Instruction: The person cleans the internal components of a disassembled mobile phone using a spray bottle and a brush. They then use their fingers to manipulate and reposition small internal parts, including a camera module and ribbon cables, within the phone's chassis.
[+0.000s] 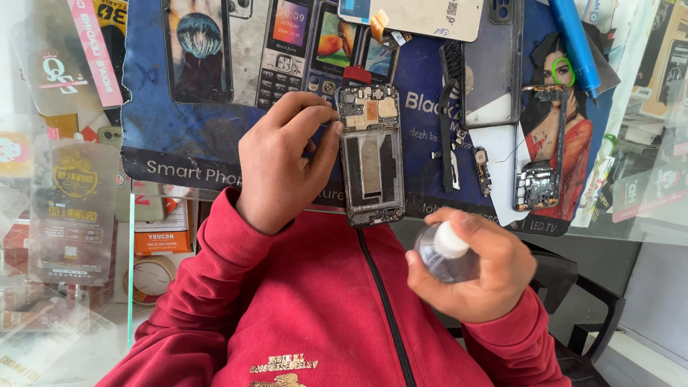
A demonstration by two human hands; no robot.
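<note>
Fingers of the right hand [473,269] wrap tightly around a small clear bottle [444,254] with a white cap, held in the lower right of the frame above the red zip-up jacket [337,308]; the cap looks to be on, and whether any liquid has come out cannot be told. Over in the middle of the frame the left hand [283,161] is curled, its thumb and fingertips pinched together at the upper left corner of an opened phone [371,154]. Whether something thin sits between those fingertips is too small to see.

That phone lies face down at the near edge of a worn blue mat [179,136], with its back cover off, the circuit board bare at the top and a pale empty bay where a battery would sit. So the strip-down looks well along, in my judgement: cover, battery and several inner parts are already out, while the frame's board remains in place.

To the right of the phone lie a black brush [451,72], a clear phone cover [491,68] and small loose parts [481,168], then a second stripped frame with board [541,154] on the mat's right side. A blue pen-like tool [577,43] lies at the upper right. Packets of screen protectors [72,208] fill the glass counter at the left.
</note>
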